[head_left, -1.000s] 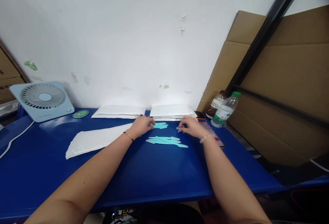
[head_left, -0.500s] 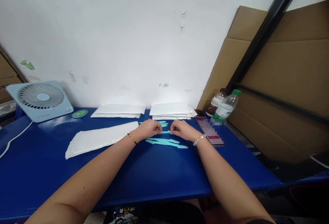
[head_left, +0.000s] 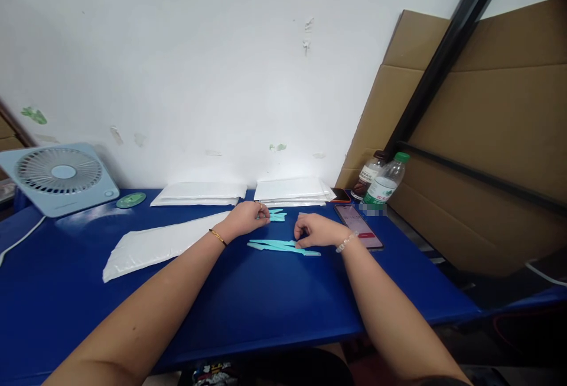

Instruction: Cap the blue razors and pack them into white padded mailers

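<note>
Several turquoise eyebrow razors lie on the blue table in two groups. My left hand (head_left: 253, 218) is at the back group of razors (head_left: 277, 215), its fingertips pinched at the left end of a razor there. Closer to me is the front group of razors (head_left: 274, 245), lying crosswise over one another. My right hand (head_left: 319, 231) hovers over the right part of this front group, its thumb and curled fingers slightly apart, the thumb tip at a razor. Left of the razors, a long white padded packet (head_left: 163, 243) lies partly behind my left wrist.
White packets are stacked at the wall, one pile left (head_left: 199, 193) and one right (head_left: 290, 189). A phone (head_left: 361, 228), a second phone (head_left: 340, 195) and two bottles (head_left: 385, 180) stand or lie at right. A blue fan (head_left: 64, 176) and a green disc (head_left: 131, 200) are at left.
My hands have parted. The razor held between them has gone with my left hand to the back group, and my right hand has come down toward the front group. The view has shifted slightly.
</note>
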Motion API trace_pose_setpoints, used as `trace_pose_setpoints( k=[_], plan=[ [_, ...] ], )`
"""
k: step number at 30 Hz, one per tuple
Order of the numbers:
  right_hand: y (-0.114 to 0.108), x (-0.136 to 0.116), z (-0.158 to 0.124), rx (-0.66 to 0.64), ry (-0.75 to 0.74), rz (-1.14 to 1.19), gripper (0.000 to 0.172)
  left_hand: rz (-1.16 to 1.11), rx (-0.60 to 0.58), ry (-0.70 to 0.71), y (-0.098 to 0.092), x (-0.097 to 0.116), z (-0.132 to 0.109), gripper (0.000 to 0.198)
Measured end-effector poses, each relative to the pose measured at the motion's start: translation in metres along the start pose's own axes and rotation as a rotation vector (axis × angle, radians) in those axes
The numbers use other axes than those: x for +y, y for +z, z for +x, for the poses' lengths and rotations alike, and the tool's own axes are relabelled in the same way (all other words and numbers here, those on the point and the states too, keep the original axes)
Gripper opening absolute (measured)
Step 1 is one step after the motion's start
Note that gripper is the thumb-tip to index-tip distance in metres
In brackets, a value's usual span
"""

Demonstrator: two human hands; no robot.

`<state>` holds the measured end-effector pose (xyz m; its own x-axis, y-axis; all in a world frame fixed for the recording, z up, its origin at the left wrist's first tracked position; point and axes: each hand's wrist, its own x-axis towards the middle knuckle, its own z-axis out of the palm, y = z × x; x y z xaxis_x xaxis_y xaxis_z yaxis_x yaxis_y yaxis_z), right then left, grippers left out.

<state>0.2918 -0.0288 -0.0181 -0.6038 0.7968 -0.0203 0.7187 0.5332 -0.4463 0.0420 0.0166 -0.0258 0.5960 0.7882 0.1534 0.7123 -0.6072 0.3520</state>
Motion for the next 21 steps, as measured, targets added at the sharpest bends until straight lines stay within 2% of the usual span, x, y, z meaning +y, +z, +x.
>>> trace_pose_setpoints(
  k=[2, 5, 7, 9, 14, 16, 18, 21],
  plan=[
    [0.007, -0.006, 0.004, 0.002, 0.013, -0.056, 0.013, -0.100, -0.106, 0.043, -0.002, 0.011, -0.003, 0.027],
    [0.012, -0.007, 0.009, 0.078, 0.032, -0.071, 0.010, -0.161, -0.241, 0.092, -0.002, 0.024, -0.005, 0.024],
    [0.011, -0.005, 0.010, 0.112, 0.034, -0.030, 0.010, -0.119, -0.221, 0.086, -0.001, 0.028, -0.005, 0.019],
    [0.007, 0.000, 0.010, 0.136, 0.049, 0.006, 0.008, -0.042, -0.148, 0.058, -0.001, 0.025, -0.003, 0.016],
    [-0.007, 0.021, 0.001, 0.254, 0.221, 0.028, 0.007, 0.130, -0.002, -0.024, -0.005, 0.000, 0.002, 0.016],
    [-0.010, 0.026, -0.002, 0.273, 0.268, 0.010, 0.007, 0.161, 0.007, -0.040, -0.006, -0.008, 0.002, 0.018],
    [-0.011, 0.025, -0.003, 0.283, 0.251, -0.004, 0.007, 0.133, 0.011, -0.013, -0.007, -0.008, 0.001, 0.024],
    [-0.011, 0.018, -0.003, 0.283, 0.186, 0.024, 0.010, -0.039, -0.096, 0.094, -0.005, 0.006, -0.002, 0.027]
  ],
)
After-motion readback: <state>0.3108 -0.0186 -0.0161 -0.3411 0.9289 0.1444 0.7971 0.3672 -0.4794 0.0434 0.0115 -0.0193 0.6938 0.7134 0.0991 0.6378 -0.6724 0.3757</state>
